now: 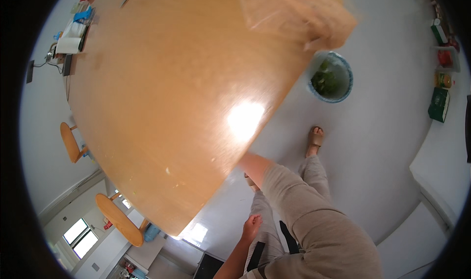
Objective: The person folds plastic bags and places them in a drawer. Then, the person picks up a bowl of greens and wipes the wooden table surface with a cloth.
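Observation:
My left hand (252,224) hangs low beside my left leg, below the edge of the wooden table (165,106). Its fingers are curled in, and I see nothing in them. My right arm, in a beige sleeve (301,212), reaches forward to the table's edge, where its bare forearm (255,165) passes out of sight; the right hand itself is hidden. Ahead, a translucent plastic bag (294,14), blurred, lies at the table's edge. Just past that edge, a bin (347,76) with a blue patterned rim stands on the floor, holding green leaves (325,81).
Two wooden chairs (118,220) stand at the table's far side. An open book (71,40) and a power strip (67,65) lie along its far left edge. A counter (434,146) at right carries a dark green box (438,104) and packaged goods. My sandalled foot (315,137) is on the floor.

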The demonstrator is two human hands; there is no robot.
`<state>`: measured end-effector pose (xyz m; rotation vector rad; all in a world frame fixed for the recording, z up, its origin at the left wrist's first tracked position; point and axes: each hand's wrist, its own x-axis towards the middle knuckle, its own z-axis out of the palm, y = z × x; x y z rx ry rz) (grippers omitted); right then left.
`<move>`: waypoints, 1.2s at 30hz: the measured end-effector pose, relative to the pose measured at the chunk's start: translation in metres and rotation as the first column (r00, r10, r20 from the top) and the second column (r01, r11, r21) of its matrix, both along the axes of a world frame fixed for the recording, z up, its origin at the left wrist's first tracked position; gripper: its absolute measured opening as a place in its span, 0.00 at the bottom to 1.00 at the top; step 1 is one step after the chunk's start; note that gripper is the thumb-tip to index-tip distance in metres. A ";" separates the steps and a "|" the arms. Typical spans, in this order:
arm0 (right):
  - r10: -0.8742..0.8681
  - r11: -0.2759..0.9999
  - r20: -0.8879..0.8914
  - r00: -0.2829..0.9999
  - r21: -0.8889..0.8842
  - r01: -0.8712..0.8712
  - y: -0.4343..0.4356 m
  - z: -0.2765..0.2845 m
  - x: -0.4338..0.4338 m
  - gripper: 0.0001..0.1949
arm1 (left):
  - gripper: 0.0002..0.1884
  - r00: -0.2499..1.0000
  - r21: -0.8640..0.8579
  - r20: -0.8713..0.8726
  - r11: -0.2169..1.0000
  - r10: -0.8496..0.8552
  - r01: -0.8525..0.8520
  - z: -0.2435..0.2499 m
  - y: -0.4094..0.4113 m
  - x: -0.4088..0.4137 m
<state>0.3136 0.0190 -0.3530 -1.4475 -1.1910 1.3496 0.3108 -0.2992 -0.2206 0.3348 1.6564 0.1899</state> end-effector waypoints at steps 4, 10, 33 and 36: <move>0.294 0.956 -0.027 0.955 -0.005 -0.294 0.001 0.038 0.100 0.08 | 0.16 0.996 -0.021 0.084 1.000 -0.001 0.002 0.006 0.072 0.095; 0.549 0.816 0.342 0.763 -0.418 -0.400 -0.031 -0.022 0.387 0.05 | 0.15 0.980 0.106 0.186 0.993 -0.074 0.055 0.005 0.175 0.206; 0.195 0.970 0.416 0.888 -0.219 -0.110 0.354 -0.184 0.580 0.20 | 0.10 0.911 0.359 -0.383 0.885 -0.151 0.297 -0.279 0.492 0.280; 0.423 0.903 0.390 0.818 -0.262 -0.342 0.384 -0.241 0.571 0.23 | 0.15 0.726 0.348 -0.625 0.731 -0.286 0.587 -0.353 0.514 0.294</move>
